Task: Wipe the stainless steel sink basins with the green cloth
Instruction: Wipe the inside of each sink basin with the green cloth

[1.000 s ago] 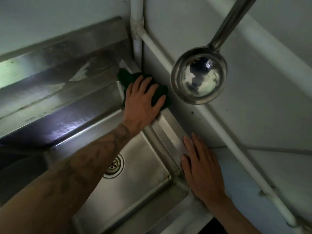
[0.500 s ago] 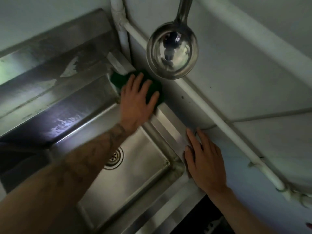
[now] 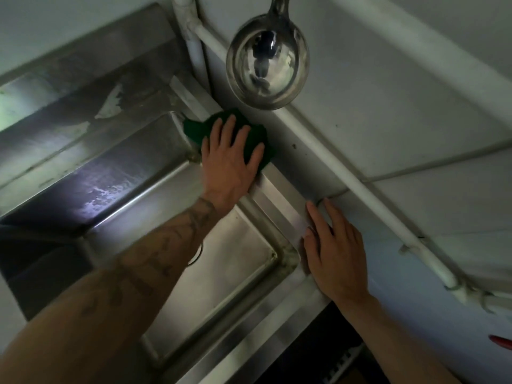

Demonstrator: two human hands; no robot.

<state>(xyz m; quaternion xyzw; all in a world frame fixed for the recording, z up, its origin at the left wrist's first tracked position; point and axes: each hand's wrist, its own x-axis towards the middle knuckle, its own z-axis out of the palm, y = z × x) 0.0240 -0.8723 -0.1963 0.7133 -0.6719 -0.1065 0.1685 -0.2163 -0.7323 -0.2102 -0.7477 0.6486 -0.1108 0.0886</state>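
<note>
The green cloth (image 3: 256,139) lies flat on the sink's right rim, at the far corner by the wall. My left hand (image 3: 227,162) presses down on it with fingers spread, covering most of it. The stainless steel sink basin (image 3: 238,261) is below my forearm, and its drain (image 3: 197,254) is mostly hidden by my arm. My right hand (image 3: 332,250) rests flat and open on the rim's near right part, against the wall, holding nothing.
A steel ladle (image 3: 267,62) hangs from the wall just above the cloth. A white pipe (image 3: 357,189) runs along the wall beside the rim. The steel backsplash (image 3: 83,106) rises behind the basin. A red object (image 3: 501,342) shows at the right edge.
My left hand has slid the cloth along the right rim, a little nearer to me. The view has shifted, so the ladle now hangs over the cloth. My right hand stays put.
</note>
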